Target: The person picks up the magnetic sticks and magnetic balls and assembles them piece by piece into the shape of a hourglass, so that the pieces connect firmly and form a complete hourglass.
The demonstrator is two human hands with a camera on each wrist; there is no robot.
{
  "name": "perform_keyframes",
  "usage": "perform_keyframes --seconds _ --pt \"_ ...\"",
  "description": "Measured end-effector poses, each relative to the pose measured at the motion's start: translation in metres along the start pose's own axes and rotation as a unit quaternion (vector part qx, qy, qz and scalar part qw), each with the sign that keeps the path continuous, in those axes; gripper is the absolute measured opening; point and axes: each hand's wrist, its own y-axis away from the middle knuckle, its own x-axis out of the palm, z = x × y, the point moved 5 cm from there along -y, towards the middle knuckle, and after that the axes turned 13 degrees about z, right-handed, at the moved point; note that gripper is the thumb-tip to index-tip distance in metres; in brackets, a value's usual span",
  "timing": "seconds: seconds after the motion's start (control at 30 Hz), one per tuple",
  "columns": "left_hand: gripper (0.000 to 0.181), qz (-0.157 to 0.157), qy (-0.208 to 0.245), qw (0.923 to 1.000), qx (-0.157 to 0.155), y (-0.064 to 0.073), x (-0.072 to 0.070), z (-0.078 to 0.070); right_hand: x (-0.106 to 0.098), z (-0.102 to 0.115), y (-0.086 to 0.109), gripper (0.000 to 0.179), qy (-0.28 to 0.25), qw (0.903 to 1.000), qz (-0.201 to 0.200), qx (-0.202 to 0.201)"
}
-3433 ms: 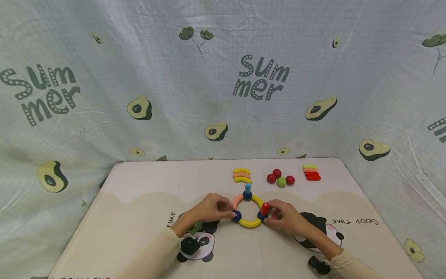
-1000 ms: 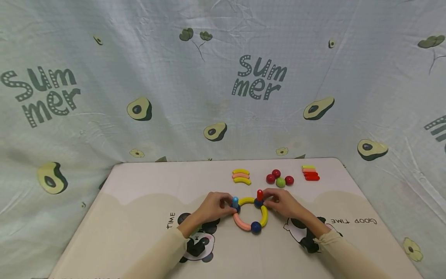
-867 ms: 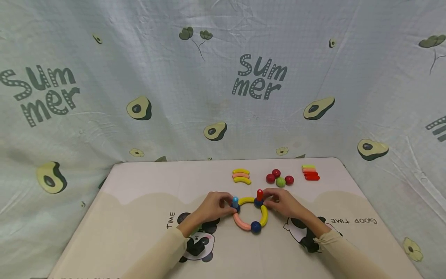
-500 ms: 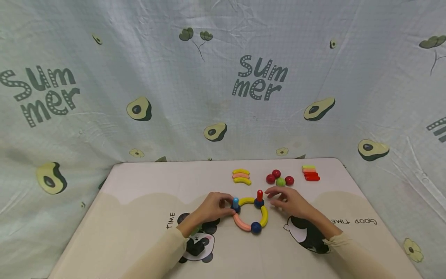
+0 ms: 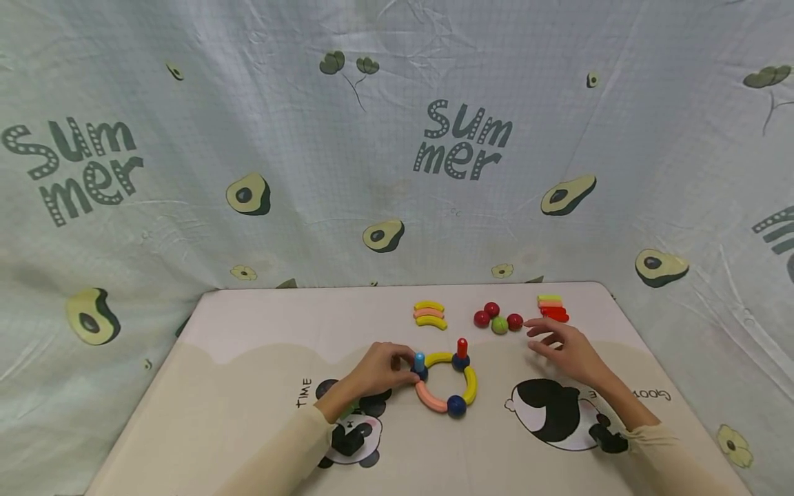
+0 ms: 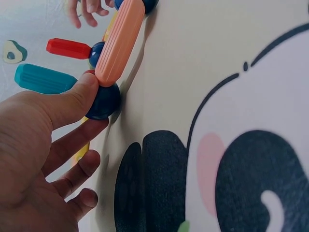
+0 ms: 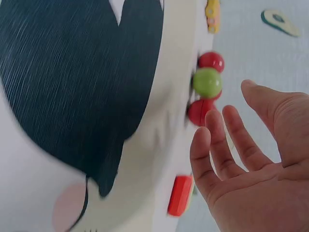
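Observation:
A ring of curved sticks and dark blue balls lies on the table, with two yellow curved sticks (image 5: pixel 471 384) and a pink curved stick (image 5: pixel 429 398). A red rod (image 5: pixel 462 348) stands on its back ball and a light blue rod (image 5: pixel 420 361) on its left ball. My left hand (image 5: pixel 382 365) pinches that left dark blue ball (image 6: pixel 104 102) between thumb and fingers. Nothing is in my right hand (image 5: pixel 567 350), whose fingers are spread just right of the red balls (image 5: pixel 515 322). In the right wrist view, a green ball (image 7: pixel 207 82) sits beyond the fingertips.
Behind the ring lie spare yellow and pink curved sticks (image 5: pixel 429 313). Short straight rods (image 5: pixel 552 307), some red, lie at the back right, partly behind my right hand. A patterned curtain (image 5: pixel 397 138) rises behind the table (image 5: pixel 279 317).
The ring was turned earlier, bringing the light blue rod to the left and the red rod to the back. My right hand then let go and moved right and back; my left hand stayed.

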Motion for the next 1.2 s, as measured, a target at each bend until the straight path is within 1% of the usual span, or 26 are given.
perform_keyframes --seconds 0.13,0.23,0.37,0.5,0.77,1.0,1.2 --pt "0.021 -0.002 -0.001 1.0 0.005 0.001 0.0 -0.002 -0.01 -0.014 0.001 0.043 0.016 0.9994 -0.023 0.018" --pt "0.021 -0.003 -0.002 1.0 0.002 0.001 -0.001 -0.003 -0.016 -0.026 -0.001 0.046 0.024 0.998 -0.041 0.041" --pt "0.021 -0.003 0.0 1.0 -0.001 0.001 -0.001 -0.003 -0.023 -0.039 -0.004 0.048 0.031 0.9947 -0.064 0.074" --pt "0.021 0.001 0.002 1.0 0.001 0.001 0.0 -0.002 -0.026 -0.05 -0.007 0.049 0.043 0.9914 -0.077 0.097" --pt "0.021 0.0 -0.003 1.0 0.001 -0.001 0.001 0.001 -0.027 -0.065 -0.013 0.046 0.046 0.9883 -0.075 0.124" --pt "0.021 0.0 -0.004 1.0 -0.006 -0.001 0.001 0.002 -0.027 -0.071 -0.02 0.045 0.051 0.9903 -0.065 0.112" --pt "0.021 -0.001 -0.008 0.9999 -0.01 -0.001 0.0 0.002 -0.026 -0.076 -0.024 0.04 0.052 0.9874 -0.059 0.137"
